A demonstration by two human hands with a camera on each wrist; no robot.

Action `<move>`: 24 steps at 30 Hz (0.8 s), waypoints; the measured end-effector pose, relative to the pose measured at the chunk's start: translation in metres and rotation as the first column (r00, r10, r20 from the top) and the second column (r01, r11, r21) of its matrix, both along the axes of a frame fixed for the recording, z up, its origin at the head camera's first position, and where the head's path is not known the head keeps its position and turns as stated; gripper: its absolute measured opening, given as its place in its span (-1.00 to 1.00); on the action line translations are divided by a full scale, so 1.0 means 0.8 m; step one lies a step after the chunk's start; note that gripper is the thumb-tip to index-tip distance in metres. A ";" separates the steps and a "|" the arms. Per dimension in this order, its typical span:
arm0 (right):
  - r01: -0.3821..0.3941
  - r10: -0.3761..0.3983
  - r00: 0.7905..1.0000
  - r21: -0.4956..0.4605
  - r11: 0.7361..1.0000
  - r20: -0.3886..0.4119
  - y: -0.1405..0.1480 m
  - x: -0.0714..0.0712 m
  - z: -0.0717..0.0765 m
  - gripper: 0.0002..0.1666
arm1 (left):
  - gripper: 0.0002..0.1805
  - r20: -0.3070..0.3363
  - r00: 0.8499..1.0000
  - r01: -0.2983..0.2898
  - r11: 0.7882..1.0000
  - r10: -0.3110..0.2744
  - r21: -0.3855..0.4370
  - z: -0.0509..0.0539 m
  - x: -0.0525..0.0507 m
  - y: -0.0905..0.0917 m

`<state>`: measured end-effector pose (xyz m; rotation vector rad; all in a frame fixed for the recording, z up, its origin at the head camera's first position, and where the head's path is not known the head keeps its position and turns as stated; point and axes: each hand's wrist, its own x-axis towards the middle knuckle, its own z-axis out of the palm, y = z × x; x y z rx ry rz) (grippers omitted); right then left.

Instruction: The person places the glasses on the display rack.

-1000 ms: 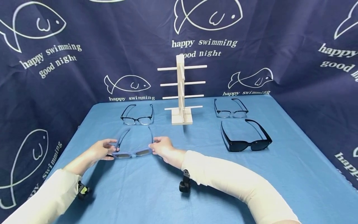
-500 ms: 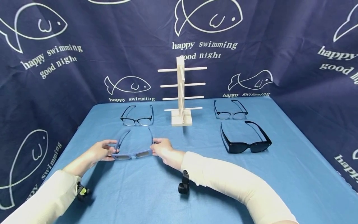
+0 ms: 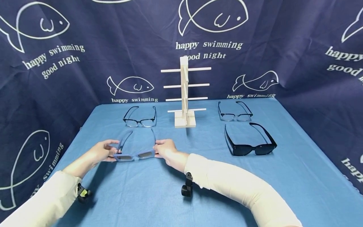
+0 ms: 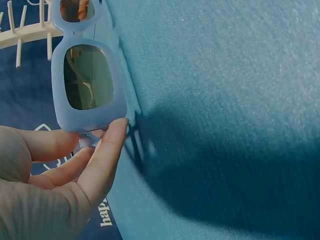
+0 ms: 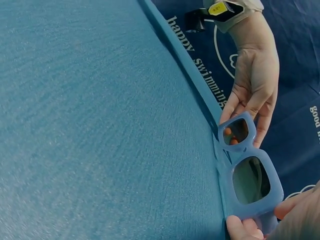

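Fingers (image 4: 102, 162) of two hands (image 3: 100, 152) (image 3: 168, 150) pinch blue sunglasses (image 4: 88, 79), one pair — plus three other pairs (image 3: 138, 121) (image 3: 227, 117) (image 3: 239, 150), one stand (image 3: 184, 90).

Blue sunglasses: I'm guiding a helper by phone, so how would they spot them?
From the wooden stand on the blue-covered table, look nearer and left. There the left hand and right hand hold the blue sunglasses. Their light-blue colour sets them apart from the black sunglasses and two clear glasses.
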<state>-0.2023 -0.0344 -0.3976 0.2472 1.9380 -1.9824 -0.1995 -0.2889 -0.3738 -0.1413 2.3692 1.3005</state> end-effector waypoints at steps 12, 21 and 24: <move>-0.015 0.014 0.999 -0.015 1.000 -0.031 0.013 0.003 0.009 -0.51 | -0.44 -0.033 0.999 0.027 0.999 -0.025 0.041 0.010 0.008 0.007; -0.036 0.034 0.999 -0.039 0.999 -0.042 0.024 0.004 0.018 -0.48 | -0.44 -0.052 0.998 0.035 0.996 -0.031 0.078 0.018 0.013 0.010; -0.042 0.040 0.998 -0.036 0.998 -0.056 0.028 0.005 0.021 -0.49 | -0.43 -0.059 0.998 0.037 0.997 -0.033 0.069 0.021 0.012 0.013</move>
